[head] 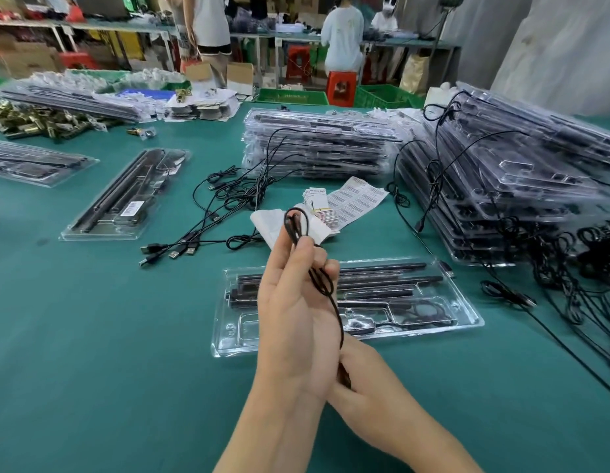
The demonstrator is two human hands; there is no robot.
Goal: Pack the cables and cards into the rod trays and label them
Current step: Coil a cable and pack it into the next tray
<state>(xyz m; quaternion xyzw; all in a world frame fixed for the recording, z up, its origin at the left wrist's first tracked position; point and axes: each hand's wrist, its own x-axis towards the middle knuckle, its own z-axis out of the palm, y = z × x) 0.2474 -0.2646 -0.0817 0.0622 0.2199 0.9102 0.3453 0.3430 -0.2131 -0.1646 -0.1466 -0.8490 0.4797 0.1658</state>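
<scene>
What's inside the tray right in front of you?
Black rods lie in the tray's upper slots, and a coiled cable sits in its right compartment. The left hand, gripping a second cable, covers part of the rods and the pockets behind it.

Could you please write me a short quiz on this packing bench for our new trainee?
1. True or false: the left hand and the right hand both grip the cable.
2. The label sheet lies: A in the tray; B on the table beyond the tray; C on a stack.
3. Fill in: the tray holds black ___.
Key: 1 true; 2 B; 3 rods.
</scene>
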